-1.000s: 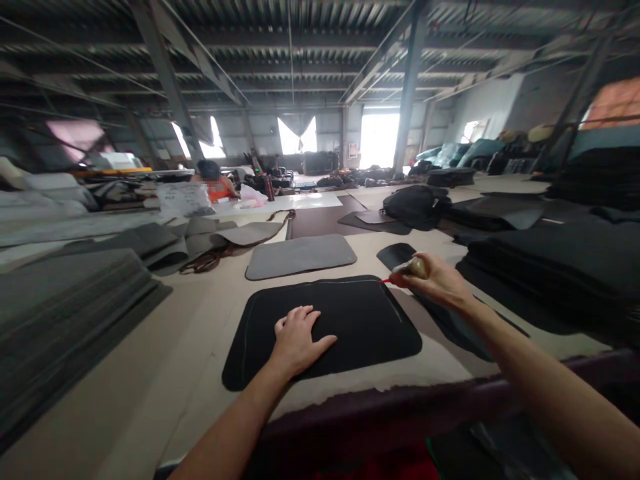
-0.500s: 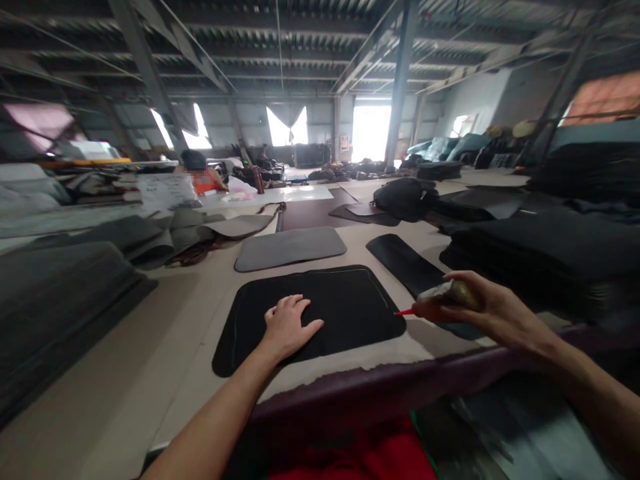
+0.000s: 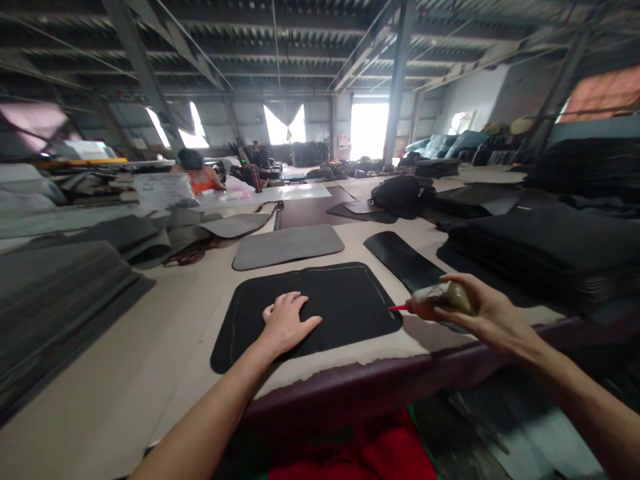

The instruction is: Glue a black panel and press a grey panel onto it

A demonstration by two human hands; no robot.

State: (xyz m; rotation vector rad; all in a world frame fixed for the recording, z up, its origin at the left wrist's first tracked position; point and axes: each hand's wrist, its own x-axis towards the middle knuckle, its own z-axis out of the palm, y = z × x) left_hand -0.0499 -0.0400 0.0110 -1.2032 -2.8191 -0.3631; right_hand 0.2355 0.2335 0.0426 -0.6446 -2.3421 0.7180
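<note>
A stack of grey sheets (image 3: 65, 287) occupies the left side of the desk (image 3: 185, 320). To its right, the black panel (image 3: 345, 300) lies flat close to the near edge of the desk, its long axis roughly parallel to that edge. The left hand (image 3: 286, 325) rests on the left half of the panel; its grip is open, fingers spread, holding nothing. A grey panel (image 3: 290, 245) lies just beyond the far side of the black panel. A thin pale line (image 3: 377, 290) follows the black panel's border, inset from the edge. At the panel's right side, the red nozzle (image 3: 399, 307) of a squeeze bottle (image 3: 425, 301) points left, its tip at the border near the near right corner. The right hand (image 3: 493, 310) is the nearer hand to this corner; its grip is closed around the bottle, whose long axis runs roughly left to right. The panel lies to the left of this grip. Beyond the bottle is a black strip (image 3: 405, 260), set obliquely; a dark stack (image 3: 545, 247) stands farther right. The frame cuts off the grey stack at the left. The left palm conceals part of the panel. Contact between nozzle tip and panel cannot be confirmed. Fingers cover part of the bottle, and its contents cannot be identified.
</note>
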